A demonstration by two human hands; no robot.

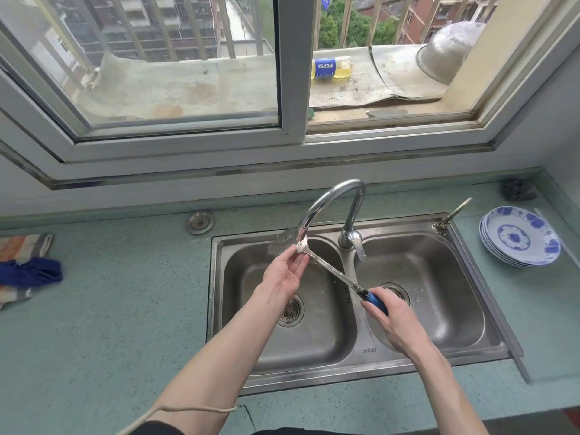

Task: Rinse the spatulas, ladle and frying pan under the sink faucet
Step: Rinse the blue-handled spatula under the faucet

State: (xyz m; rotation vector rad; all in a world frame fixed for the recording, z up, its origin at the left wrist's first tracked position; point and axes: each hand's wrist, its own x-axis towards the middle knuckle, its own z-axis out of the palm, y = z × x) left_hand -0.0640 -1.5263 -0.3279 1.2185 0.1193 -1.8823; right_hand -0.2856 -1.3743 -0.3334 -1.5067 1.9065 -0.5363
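Over the left basin of the sink [464,243], a spatula [314,257] sits slanted under the faucet [329,199] spout. Right hand [394,318] has its fingers [372,304] clenched round the blue handle, low over the divider. Left hand [284,271] is up at the blade end, fingers [301,263] touching the metal neck. Stacked blue-and-white plates [519,237] wait on the counter [110,309], right of the sink.

A stack of blue-and-white plates [519,236] sits on the green countertop [125,309] at the far right, with a dark scouring pad [518,189] behind it. Crumpled cloths [28,268] lie at the left edge. Outside the window [282,89], a Pepsi bottle [332,69] lies on the ledge near an overturned metal bowl [448,51].
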